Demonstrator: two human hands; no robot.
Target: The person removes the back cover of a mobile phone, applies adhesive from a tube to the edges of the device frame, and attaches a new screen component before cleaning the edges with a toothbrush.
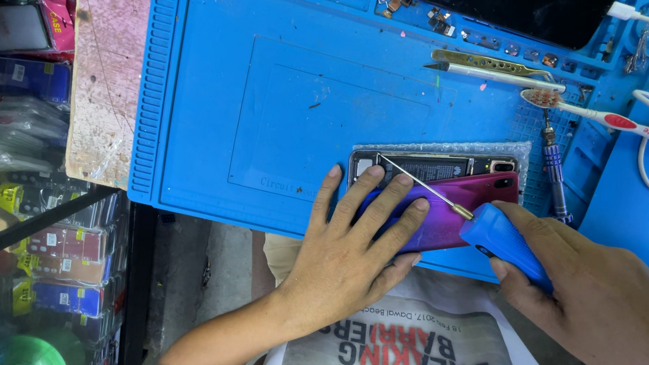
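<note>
Left hand (350,243) flat on purple glossy phone back cover (459,208) over opened phone (422,168) on blue silicone mat (266,112), right hand (585,293) clamped on blue-handled screwdriver (506,242); risk: tip slipping, gouging board.

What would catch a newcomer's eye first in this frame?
The bright blue work mat fills the bench. At its near edge the left hand presses a purple phone back cover, while the right hand holds a blue-handled screwdriver with its tip over the opened phone.
</note>
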